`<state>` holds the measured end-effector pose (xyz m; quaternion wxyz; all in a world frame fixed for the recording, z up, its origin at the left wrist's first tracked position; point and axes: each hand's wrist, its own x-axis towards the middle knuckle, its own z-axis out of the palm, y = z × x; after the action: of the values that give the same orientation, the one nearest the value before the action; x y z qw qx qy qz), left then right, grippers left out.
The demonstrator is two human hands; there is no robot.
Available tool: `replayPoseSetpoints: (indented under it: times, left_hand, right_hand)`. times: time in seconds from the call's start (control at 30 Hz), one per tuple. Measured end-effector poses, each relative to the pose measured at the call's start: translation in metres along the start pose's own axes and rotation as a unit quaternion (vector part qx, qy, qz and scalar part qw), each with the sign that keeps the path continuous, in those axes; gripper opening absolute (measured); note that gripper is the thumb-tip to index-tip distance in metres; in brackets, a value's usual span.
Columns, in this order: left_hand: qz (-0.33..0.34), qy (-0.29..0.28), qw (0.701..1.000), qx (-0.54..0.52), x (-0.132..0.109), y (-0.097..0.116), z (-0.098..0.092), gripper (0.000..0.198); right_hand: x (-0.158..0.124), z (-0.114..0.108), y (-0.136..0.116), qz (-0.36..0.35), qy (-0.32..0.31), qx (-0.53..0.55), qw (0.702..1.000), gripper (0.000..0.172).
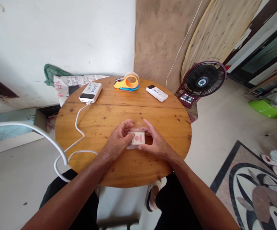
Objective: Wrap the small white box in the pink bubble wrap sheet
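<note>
A small white pack with red print (139,138), which looks like a deck of cards, is between my hands above the near middle of the round wooden table. Clear plastic shows around its edges. My left hand (121,135) grips it from the left, thumb pressed on the top face and fingers curled at the far side. On the other side, my right hand (158,142) has its thumb at the near right corner and its fingers bent around the far right edge, the index finger raised. The underside of the pack is hidden.
On the table (105,124) lie a white power bank (91,92) with a white cable (77,121), an orange tape dispenser (128,81) and a second white power bank (157,93). A dark red fan (202,81) stands beyond the right edge. The cable loops off the left side.
</note>
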<state>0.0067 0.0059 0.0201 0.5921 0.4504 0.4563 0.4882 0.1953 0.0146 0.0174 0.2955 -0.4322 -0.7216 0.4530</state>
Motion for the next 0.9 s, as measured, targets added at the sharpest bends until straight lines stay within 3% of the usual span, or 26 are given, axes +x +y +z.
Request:
replayPoseSetpoints:
  times: [0.4,0.9]
  left_hand:
    - [-0.004,-0.029,0.995,0.095,0.0,-0.007,-0.003,0.067]
    - [0.002,-0.035,0.995,0.094,0.0,-0.006,0.0,0.067]
  right_hand:
    - [-0.001,0.003,0.007,-0.036,-0.007,0.038,0.999,0.096]
    - [-0.001,0.005,0.011,-0.036,0.01,0.042,0.998,0.093]
